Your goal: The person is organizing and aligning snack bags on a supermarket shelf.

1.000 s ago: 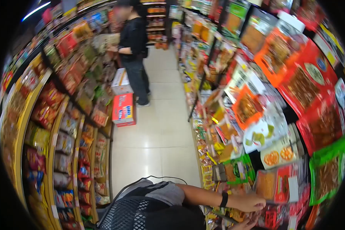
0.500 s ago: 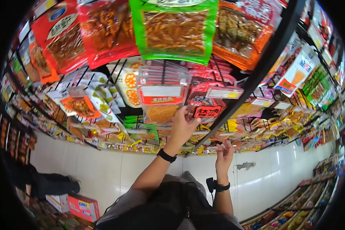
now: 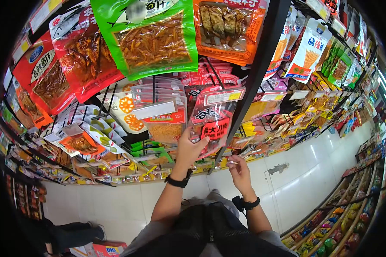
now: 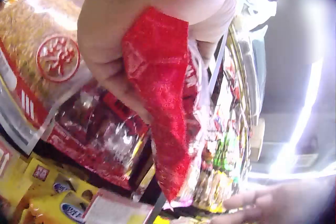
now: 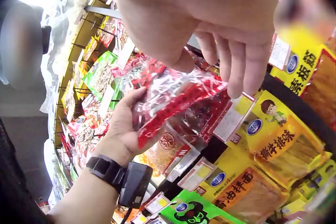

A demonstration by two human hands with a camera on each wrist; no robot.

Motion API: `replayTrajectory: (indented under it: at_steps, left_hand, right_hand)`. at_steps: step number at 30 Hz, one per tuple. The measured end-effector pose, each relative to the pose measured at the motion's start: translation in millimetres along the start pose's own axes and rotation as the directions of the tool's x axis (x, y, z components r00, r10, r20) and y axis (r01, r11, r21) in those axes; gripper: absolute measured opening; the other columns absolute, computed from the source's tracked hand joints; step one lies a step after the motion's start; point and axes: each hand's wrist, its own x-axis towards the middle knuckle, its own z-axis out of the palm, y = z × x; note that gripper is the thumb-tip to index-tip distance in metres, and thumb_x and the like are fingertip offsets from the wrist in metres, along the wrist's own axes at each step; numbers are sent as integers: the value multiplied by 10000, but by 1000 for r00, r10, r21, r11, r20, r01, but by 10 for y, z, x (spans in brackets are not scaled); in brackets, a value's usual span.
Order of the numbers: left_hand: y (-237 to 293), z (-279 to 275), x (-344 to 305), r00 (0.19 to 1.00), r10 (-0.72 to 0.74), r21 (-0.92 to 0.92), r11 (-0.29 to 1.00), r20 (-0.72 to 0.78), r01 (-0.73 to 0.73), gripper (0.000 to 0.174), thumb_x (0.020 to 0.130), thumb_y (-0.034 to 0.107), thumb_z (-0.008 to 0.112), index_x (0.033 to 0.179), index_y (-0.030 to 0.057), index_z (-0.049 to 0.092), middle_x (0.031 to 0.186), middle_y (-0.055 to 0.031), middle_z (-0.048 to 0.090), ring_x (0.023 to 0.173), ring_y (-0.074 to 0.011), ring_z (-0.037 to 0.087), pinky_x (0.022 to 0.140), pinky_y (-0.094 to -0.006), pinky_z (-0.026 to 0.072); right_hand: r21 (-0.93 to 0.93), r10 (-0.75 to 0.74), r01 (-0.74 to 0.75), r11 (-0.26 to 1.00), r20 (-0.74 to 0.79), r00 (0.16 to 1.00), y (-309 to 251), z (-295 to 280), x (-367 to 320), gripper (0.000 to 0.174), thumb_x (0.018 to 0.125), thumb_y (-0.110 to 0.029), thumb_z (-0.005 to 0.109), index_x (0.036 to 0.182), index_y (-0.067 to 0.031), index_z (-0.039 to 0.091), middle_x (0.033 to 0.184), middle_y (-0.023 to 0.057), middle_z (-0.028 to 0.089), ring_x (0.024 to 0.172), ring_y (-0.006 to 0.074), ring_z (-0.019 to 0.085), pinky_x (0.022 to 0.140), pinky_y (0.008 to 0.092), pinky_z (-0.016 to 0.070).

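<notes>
In the head view my left hand (image 3: 188, 150) grips the lower edge of a clear snack packet (image 3: 216, 124) with a red and black label, thumb on its front. The packet sits below a price tag (image 3: 223, 96) on the rack. Its red bottom edge (image 4: 163, 82) bulges out between my fingers in the left wrist view. My right hand (image 3: 241, 174) hovers lower right of the packet, fingers loosely bent, with nothing visible in them. From the right wrist, my right hand's fingers (image 5: 236, 61) overlap the packet.
Clear packets of shredded snack (image 3: 165, 124) hang left of the held one. A black upright post (image 3: 261, 64) stands just to its right. Large green (image 3: 152, 38) and orange (image 3: 227, 30) packets hang above. Behind me another person (image 3: 73, 235) stands near a red box (image 3: 109, 248).
The view has swung from the aisle to the rack. My left hand has moved from reaching to gripping the packet, whose lower end has tilted outward. The right hand has shifted slightly left.
</notes>
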Motion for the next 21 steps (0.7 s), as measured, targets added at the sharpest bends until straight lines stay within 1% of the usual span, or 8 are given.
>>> replayTrajectory:
  at_steps: [2, 4, 6, 8, 10, 15, 17, 21]
  left_hand:
    - [300, -170, -113, 999, -16, 55, 998, 33, 14, 604, 816, 118, 804, 1326, -44, 523, 1191, -105, 663, 1049, -143, 639, 861, -314, 539]
    - [343, -301, -210, 947, -188, -307, 914, 260, 266, 593, 836, 137, 789, 1341, -13, 517, 1183, -98, 664, 1094, -173, 629, 966, -352, 503]
    - [337, -332, -302, 940, -178, -305, 914, 292, 268, 569, 870, 162, 766, 1350, -1, 505, 1203, -99, 657, 1096, -178, 633, 970, -354, 506]
    - [343, -329, -478, 889, -305, -310, 856, 342, 413, 531, 895, 207, 752, 1334, 23, 518, 1198, -87, 654, 1075, -171, 642, 876, -356, 558]
    - [491, -330, -795, 747, -589, -232, 715, 309, 660, 463, 967, 210, 678, 1361, 23, 521, 1201, -72, 659, 1092, -155, 626, 929, -345, 542]
    - [250, -342, -1424, 750, -607, -363, 658, 261, 659, 422, 1002, 214, 628, 1348, -8, 532, 1223, -83, 658, 1108, -160, 623, 964, -345, 521]
    - [176, -435, -1549, 820, -460, -419, 707, 340, 570, 416, 1017, 247, 609, 1310, -44, 559, 1232, -97, 660, 1109, -146, 613, 981, -329, 494]
    - [155, -496, -1656, 792, -503, -379, 697, 347, 608, 418, 1036, 325, 576, 1222, -46, 619, 1142, -76, 693, 1006, -105, 629, 902, -283, 513]
  right_hand:
    - [104, 65, -69, 992, 42, 997, -93, -16, 18, 420, 994, -77, 556, 1392, -9, 442, 1302, 122, 598, 1099, 186, 637, 915, 294, 522]
    - [196, 133, -148, 969, 92, 987, -294, -5, 12, 457, 1010, -171, 575, 1411, -6, 431, 1323, 122, 590, 1143, 198, 620, 955, 318, 520]
    - [762, -2, -200, 616, 255, 967, -561, 50, 13, 581, 987, -308, 627, 1430, 4, 418, 1355, 124, 561, 1243, 188, 563, 989, 343, 498]
    - [760, -40, -218, 612, 305, 951, -734, 42, 6, 690, 955, -392, 669, 1439, 23, 404, 1378, 121, 544, 1270, 181, 532, 1043, 357, 461]
    - [447, 24, -185, 875, 342, 940, -818, -18, -64, 715, 946, -397, 686, 1445, 24, 395, 1354, 109, 567, 1228, 175, 557, 1034, 349, 462]
    - [158, 245, -334, 929, 415, 876, -1063, 19, -318, 543, 955, -213, 694, 1389, 29, 475, 1251, 82, 639, 1128, 140, 576, 1001, 322, 454]
    - [146, 268, -352, 925, 408, 873, -1051, 71, -461, 520, 957, -216, 691, 1371, 30, 495, 1240, 80, 645, 1123, 139, 577, 1002, 321, 452]
    - [239, 282, -391, 889, 387, 878, -911, 111, -588, 456, 966, -214, 675, 1327, 30, 540, 1198, 86, 669, 1125, 154, 590, 1006, 330, 449]
